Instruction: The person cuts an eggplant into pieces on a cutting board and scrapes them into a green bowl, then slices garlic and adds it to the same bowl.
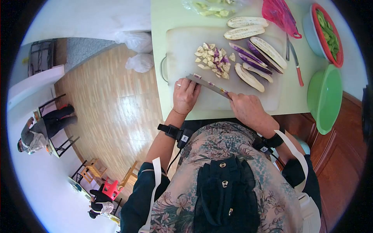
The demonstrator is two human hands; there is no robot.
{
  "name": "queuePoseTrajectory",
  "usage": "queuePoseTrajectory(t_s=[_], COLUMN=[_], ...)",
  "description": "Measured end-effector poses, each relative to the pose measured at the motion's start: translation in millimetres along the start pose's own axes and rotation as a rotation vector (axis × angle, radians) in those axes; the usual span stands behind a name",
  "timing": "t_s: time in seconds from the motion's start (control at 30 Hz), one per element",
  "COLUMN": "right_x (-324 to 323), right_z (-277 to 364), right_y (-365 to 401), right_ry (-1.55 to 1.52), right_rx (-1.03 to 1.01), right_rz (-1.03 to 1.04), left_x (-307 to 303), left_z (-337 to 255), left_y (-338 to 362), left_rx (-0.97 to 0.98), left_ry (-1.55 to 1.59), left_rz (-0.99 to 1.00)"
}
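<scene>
My right hand (250,110) is closed around the handle of a kitchen knife (213,87), whose blade points left across the near part of the white cutting board (178,46). Small eggplant bits cling to the blade. At the blade's tip end is my left hand (186,95), fingers bent and pressed together; whether they grip anything is hidden. Just beyond the blade lies a heap of diced eggplant (213,60). Right of the heap are several long eggplant pieces (250,77), some with purple skin showing. Two pale eggplant halves (244,32) rest at the board's far edge.
A green basin (326,101) stands at the table's right edge. Beyond it, a red-rimmed basin (340,46) holds green vegetables. A red-handled knife (298,70) and a pink plastic bag (279,17) lie nearby. Two people (39,130) (101,202) are at tables far left.
</scene>
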State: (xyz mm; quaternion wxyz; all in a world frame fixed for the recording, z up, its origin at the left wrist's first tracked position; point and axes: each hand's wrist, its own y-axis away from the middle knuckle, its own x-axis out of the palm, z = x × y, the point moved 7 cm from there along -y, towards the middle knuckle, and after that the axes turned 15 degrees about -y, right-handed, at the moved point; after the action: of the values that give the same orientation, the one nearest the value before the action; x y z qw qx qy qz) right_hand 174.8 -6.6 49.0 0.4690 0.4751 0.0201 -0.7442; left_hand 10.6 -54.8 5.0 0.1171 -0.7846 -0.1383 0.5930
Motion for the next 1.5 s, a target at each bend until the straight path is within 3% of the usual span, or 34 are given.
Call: queuePoseTrajectory(t_s=[0.3,0.5,0.7,0.9,1.1,1.5], right_x=[0.7,8.8,21.7,11.9,1.2,6.0], right_z=[0.7,19.2,11.1,-4.3,2.6,0.7], right_y=[-6.3,-32.2,-51.6,-38.4,-8.8,-3.0], right_ry=[-0.014,-0.056,-0.084,-0.21,-0.113,-0.005], right_rx=[0.038,-0.083,0.047,0.061,-0.01,-0.008], right_rz=[0.064,-0.017,0.039,-0.091,-0.036,0.022], left_x=[1.8,1.1,1.1,-4.6,-2.9,-3.5], left_z=[0.3,0.2,1.3,1.7,-0.3,-0.8], left_y=[1.8,3.2,2.3,-1.0,0.0,0.2], left_rx=[0.013,0.031,-0.014,-0.033,0.004,0.016], left_ry=[-0.012,-0.021,0.007,0.084,-0.001,0.014], left_rz=[0.004,0.009,0.007,-0.071,0.015,0.001])
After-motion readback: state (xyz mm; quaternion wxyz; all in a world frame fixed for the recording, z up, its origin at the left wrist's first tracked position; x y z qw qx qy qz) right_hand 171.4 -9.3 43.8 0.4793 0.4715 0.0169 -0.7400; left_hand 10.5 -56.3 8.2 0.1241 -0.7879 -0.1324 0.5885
